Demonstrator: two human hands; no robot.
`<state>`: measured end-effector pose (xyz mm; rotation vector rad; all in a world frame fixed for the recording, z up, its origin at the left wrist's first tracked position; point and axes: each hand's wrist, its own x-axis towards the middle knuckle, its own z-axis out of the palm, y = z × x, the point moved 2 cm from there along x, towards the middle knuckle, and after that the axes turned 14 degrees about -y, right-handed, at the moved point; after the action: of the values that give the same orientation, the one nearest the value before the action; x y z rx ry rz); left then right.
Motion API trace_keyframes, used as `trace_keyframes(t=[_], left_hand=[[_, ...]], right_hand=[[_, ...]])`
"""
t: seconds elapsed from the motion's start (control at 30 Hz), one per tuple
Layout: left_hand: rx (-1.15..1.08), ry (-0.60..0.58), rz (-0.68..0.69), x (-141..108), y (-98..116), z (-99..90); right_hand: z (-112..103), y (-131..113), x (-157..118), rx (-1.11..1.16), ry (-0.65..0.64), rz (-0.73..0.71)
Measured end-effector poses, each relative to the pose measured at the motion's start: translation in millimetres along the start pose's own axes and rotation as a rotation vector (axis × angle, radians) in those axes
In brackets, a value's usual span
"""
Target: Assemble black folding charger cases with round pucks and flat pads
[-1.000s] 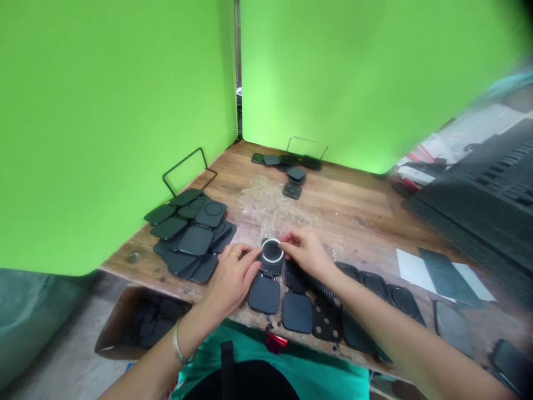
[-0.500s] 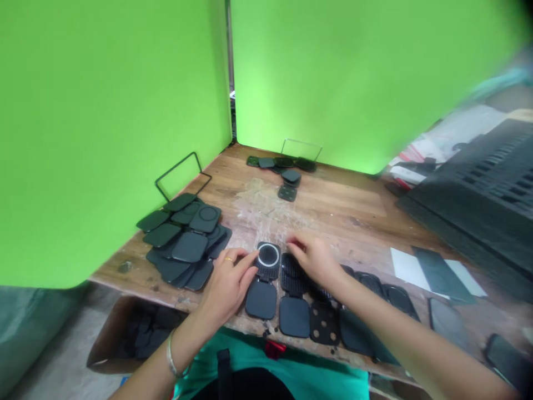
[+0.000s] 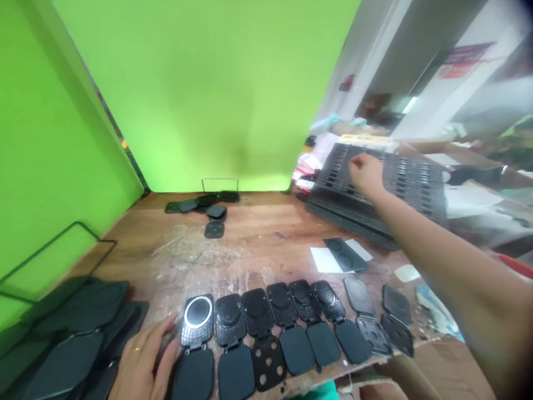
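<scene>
In the head view my left hand (image 3: 144, 358) rests on the table's near left part, thumb and fingers apart, holding nothing. Close beside its fingertips lies an unfolded hinged black case (image 3: 192, 375) with a white ring (image 3: 198, 312) on its upper half. To the right runs a row of similar unfolded hinged cases (image 3: 236, 371), one with a perforated lower half (image 3: 268, 364). My right hand (image 3: 366, 173) is out over a black slotted tray (image 3: 400, 183), fingertips pinched together. Whatever they may hold is too small to make out.
A pile of black hinged cases (image 3: 70, 361) lies at left near a wire stand (image 3: 50, 247). More black pieces (image 3: 215, 212) lie at the back. White sheets and a dark strip (image 3: 346, 255) lie mid-right. Green panels (image 3: 216, 94) border the table's back and left.
My right hand has gone from the row of cases to the slotted tray at far right. The view has swung right. My left hand stays by the ringed case.
</scene>
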<state>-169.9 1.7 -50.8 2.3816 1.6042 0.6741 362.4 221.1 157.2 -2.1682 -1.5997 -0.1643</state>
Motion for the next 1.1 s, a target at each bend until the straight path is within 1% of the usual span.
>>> trace_keyframes(t=[0.07, 0.13, 0.27, 0.37, 0.47, 0.53, 0.6, 0.67, 0.73, 0.77, 0.83, 0.87, 0.9, 0.93, 0.97, 1.0, 1.03, 1.1], left_hand=[[0.011, 0.010, -0.013, 0, -2, -0.7], [0.025, 0.021, -0.008, 0, -2, -2.2], [0.052, 0.015, 0.008, 0, 1, -6.3], [0.067, -0.001, -0.011, -1, 5, -8.5], [0.085, -0.009, -0.019, -1, 7, -9.1], [0.095, -0.015, -0.008, 0, 7, -9.1], [0.103, -0.010, 0.001, 0, 7, -9.3], [0.114, -0.007, 0.014, 1, 8, -9.9], [0.125, -0.003, 0.033, 1, 9, -11.0], [0.129, -0.004, 0.042, 2, 10, -11.6], [0.132, 0.010, 0.049, 2, 11, -13.1], [0.133, 0.018, 0.052, 3, 12, -13.7], [0.133, 0.023, 0.055, 3, 12, -14.1], [0.131, 0.029, 0.061, 4, 13, -14.4], [0.125, 0.034, 0.067, 4, 13, -14.6], [0.115, 0.037, 0.071, 5, 14, -14.8], [0.101, 0.039, 0.072, 5, 14, -15.2], [0.073, 0.053, 0.067, 6, 18, -17.1]], right_hand=[[4, 13, 17, -0.016, -0.097, 0.044], [14, 18, 27, -0.023, -0.154, 0.049], [31, 19, 40, -0.080, -0.181, 0.096], [37, 19, 54, -0.137, -0.217, 0.125], [38, 18, 64, -0.187, -0.274, 0.086], [39, 17, 66, -0.217, -0.295, 0.036], [40, 16, 61, -0.238, -0.291, -0.008], [42, 15, 53, -0.243, -0.261, -0.040], [40, 15, 44, -0.234, -0.197, -0.051], [38, 15, 40, -0.206, -0.132, -0.056], [30, 13, 32, -0.068, 0.057, -0.074], [25, 11, 27, 0.051, 0.149, -0.077], [21, 8, 20, 0.204, 0.215, -0.071], [18, 3, 13, 0.378, 0.235, -0.056], [17, -2, 3, 0.553, 0.202, -0.030], [18, -9, -8, 0.723, 0.128, 0.001], [21, -18, -22, 0.875, 0.027, 0.023], [27, -35, -55, 1.091, -0.184, 0.032]])
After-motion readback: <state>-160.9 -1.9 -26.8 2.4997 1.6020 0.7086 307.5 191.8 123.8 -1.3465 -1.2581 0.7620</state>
